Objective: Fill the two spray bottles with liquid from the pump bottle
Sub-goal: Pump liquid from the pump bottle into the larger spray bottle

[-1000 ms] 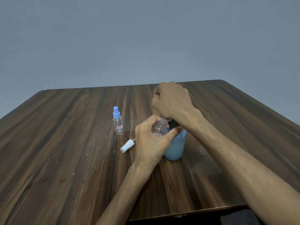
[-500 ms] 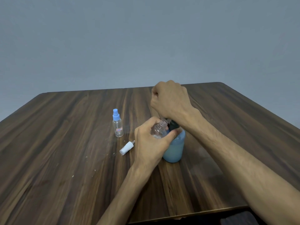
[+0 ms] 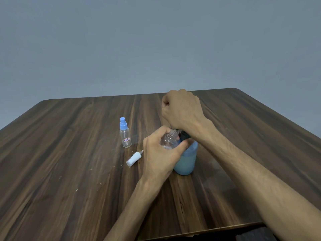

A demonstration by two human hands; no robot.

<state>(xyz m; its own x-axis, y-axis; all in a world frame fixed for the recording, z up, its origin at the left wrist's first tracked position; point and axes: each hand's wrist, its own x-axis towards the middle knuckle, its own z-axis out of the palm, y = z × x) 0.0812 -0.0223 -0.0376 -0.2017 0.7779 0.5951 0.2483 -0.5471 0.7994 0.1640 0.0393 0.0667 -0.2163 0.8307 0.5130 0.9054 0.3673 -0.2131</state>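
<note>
Pump bottle (image 3: 185,160) stands upright near table centre, pale blue liquid filling most of its body, dark pump top mostly hidden under the right wrist. Left hand (image 3: 160,153) holds an uncapped clear spray bottle (image 3: 169,140), fingers and thumb curled round its body, threaded neck poking up between them, tilted toward the pump; a little foamy liquid shows low in it, amount hard to tell. It sits just beside the pump bottle's shoulder, the left thumb touching the blue body. Right hand (image 3: 181,110) is above the pump, fingers curled into a fist-like bend with knuckles up; what the fingertips press or grip is hidden, cannot tell. Second spray bottle (image 3: 125,134) stands upright left of the hands, blue sprayer on, clear body with a small red-marked label, looks empty. White sprayer cap (image 3: 133,159) with its tube lies on its side between that bottle and the left hand. Dark wood-grain table (image 3: 60,171), a few pale specks on it; plain grey-blue wall (image 3: 156,40) behind.
</note>
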